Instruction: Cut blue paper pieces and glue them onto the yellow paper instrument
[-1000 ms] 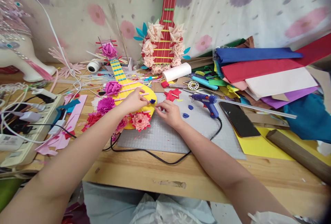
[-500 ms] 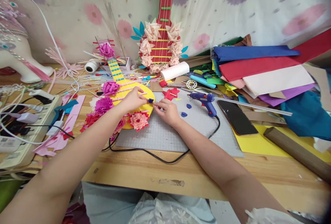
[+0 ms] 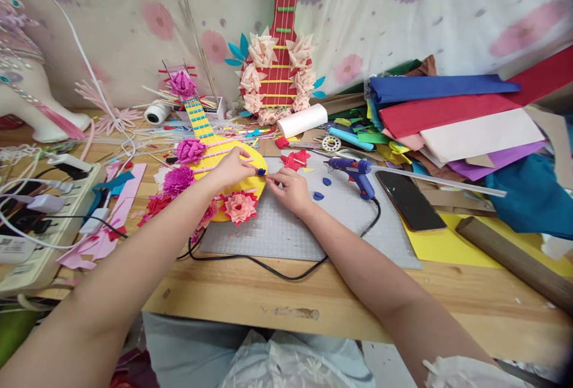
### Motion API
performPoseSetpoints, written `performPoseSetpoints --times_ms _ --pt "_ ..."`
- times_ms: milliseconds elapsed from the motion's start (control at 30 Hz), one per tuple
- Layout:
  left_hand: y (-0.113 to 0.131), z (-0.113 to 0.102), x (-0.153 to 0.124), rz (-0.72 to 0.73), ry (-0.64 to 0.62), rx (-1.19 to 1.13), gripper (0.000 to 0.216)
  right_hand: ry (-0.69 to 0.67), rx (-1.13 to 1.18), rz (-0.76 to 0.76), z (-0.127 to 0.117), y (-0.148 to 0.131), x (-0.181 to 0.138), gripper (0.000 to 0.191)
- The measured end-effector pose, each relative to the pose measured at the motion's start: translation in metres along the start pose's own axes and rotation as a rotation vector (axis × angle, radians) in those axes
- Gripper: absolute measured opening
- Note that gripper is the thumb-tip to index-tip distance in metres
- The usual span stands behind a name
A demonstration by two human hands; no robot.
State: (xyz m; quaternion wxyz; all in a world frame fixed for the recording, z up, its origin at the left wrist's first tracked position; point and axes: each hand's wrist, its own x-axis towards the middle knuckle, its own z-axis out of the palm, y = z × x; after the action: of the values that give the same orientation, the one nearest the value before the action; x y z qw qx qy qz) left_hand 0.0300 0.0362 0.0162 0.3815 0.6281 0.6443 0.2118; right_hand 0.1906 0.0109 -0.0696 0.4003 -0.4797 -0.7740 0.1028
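Note:
A yellow paper guitar (image 3: 250,184) decorated with pink and magenta paper flowers lies on a grey cutting mat (image 3: 286,230). My left hand (image 3: 233,168) rests on the guitar body with fingers curled, pressing it down. My right hand (image 3: 289,188) sits just right of the guitar's edge, fingertips pinched beside a small blue paper piece (image 3: 261,171) at the rim. Whether the fingers actually hold the blue piece is unclear. More blue bits (image 3: 318,196) lie on the mat near that hand.
A blue glue gun (image 3: 356,172) with black cord lies right of my hands, a black phone (image 3: 408,199) beyond it. Coloured paper sheets (image 3: 452,119) pile at the right. A red paper guitar (image 3: 278,71) leans on the wall. A power strip (image 3: 40,221) sits left.
My right hand has crept slightly left and up toward the guitar's rim. The blue piece stays at the edge. The view shifted a little downward.

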Motion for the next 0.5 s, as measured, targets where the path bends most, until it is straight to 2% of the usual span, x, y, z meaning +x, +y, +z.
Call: performPoseSetpoints --times_ms 500 --pt "0.0042 0.0053 0.0043 -0.059 0.064 -0.091 0.044 -0.002 0.017 0.055 0.0034 -0.0016 0.0043 0.023"
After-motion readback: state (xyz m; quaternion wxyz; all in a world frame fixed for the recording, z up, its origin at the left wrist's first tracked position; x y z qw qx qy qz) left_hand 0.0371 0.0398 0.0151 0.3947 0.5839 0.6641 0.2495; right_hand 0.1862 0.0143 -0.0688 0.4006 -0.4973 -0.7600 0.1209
